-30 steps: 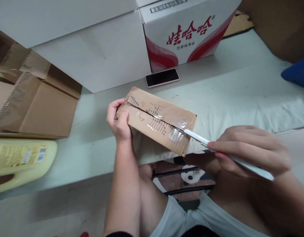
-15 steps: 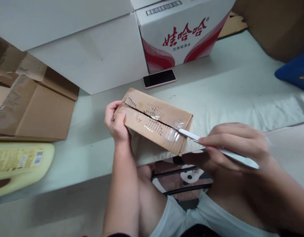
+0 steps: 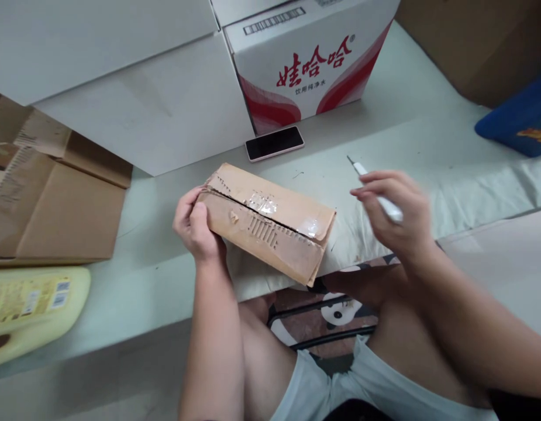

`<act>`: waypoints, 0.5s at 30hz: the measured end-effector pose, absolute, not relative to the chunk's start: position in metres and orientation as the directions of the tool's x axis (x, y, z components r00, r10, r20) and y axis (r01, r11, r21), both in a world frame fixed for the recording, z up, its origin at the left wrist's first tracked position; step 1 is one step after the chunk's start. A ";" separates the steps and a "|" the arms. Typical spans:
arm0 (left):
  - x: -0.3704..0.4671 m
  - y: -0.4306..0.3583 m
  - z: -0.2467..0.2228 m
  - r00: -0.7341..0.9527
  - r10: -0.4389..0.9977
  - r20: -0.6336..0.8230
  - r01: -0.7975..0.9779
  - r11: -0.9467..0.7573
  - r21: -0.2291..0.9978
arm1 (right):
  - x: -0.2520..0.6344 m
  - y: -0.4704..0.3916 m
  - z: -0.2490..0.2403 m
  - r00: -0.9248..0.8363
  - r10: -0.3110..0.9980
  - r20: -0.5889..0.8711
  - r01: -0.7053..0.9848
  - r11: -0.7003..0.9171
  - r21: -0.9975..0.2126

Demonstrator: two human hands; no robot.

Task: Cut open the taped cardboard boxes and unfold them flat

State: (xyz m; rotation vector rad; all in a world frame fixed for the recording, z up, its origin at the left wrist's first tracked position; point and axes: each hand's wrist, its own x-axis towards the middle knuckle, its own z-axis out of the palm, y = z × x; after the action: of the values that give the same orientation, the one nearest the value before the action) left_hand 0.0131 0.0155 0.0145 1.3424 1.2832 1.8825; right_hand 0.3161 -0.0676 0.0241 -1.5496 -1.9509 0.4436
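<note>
My left hand (image 3: 195,225) grips the left end of a small cardboard box (image 3: 261,240), thumb on its upper face. The box is tilted above the table's front edge, with a dark seam running along its length. Torn patches and shiny bits of tape mark the face on both sides of that seam. In my right hand (image 3: 397,210) is a white utility knife (image 3: 389,208), its thin dark tip pointing up and left. The knife is apart from the box, to its right.
Behind the box, a black-screened phone (image 3: 274,144) lies on the pale table cover (image 3: 410,123), against a white and red carton (image 3: 314,76). Brown cartons (image 3: 72,204) and a yellow jug (image 3: 37,310) stand at left. A blue container (image 3: 516,123) sits at right.
My right hand has lifted the utility knife off the seam's right end and moved up, turning its tip away. The box's right end flap now gapes slightly. The view has shifted a little.
</note>
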 end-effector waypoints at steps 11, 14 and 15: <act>0.013 0.006 0.043 -0.661 0.735 0.152 0.033 -0.174 0.984 | 0.300 -0.068 0.010 -0.214 0.977 -0.008 0.879 0.189 -0.438; -0.002 0.009 0.038 -0.614 0.772 0.163 -0.056 -0.248 0.967 | 0.292 -0.071 0.011 -0.340 0.940 -0.032 0.815 0.278 -0.509; -0.009 0.010 0.035 -0.604 0.777 0.178 -0.068 -0.273 0.960 | 0.291 -0.071 0.012 -0.364 0.930 -0.045 0.795 0.285 -0.536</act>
State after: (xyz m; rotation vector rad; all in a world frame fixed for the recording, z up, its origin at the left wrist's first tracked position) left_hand -0.0092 0.0104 0.0351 0.8947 1.4061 1.9288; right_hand 0.2909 -0.0714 0.0116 -1.5785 -2.2810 0.7019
